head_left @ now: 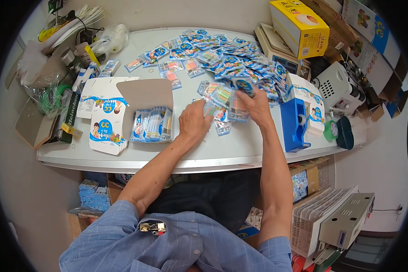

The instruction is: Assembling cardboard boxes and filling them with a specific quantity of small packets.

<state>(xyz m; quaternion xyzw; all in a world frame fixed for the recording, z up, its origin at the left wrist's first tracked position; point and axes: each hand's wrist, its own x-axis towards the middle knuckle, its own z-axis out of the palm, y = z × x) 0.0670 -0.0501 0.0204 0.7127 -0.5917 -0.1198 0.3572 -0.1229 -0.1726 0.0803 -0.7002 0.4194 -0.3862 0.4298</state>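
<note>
Two bare hands are reaching over the white table (pixel 240 157) in the head view, and we are looking down on them from above. With our right hand (pixel 258 106) we are pinching a small blue packet (pixel 244 85) between thumb and fingers, lifting its edge over the others. With our left hand (pixel 195 121) we are curling the fingers onto loose packets (pixel 222 95) in front of us; we are not able to tell whether they are gripping one or only pressing on it. These loose packets, with coloured sticks showing through clear windows, are lying between and just beyond our hands. Behind them, a big heap of packets (pixel 240 59) is spreading toward the back of the table.

Just left of our left hand, an open box (pixel 145 93) is standing with its flap raised, and a row of packets (pixel 153 126) is filling it. Farther left, flattened cartons (pixel 105 129) are lying in a stack. On our right, a blue tape dispenser (pixel 293 129) is standing near more cartons (pixel 316 106), and a green tape roll (pixel 331 130) is resting beyond them. At the back right, a yellow box (pixel 303 29) is leaning above a scale (pixel 281 56). We are wearing a blue checked shirt (pixel 181 242).
</note>
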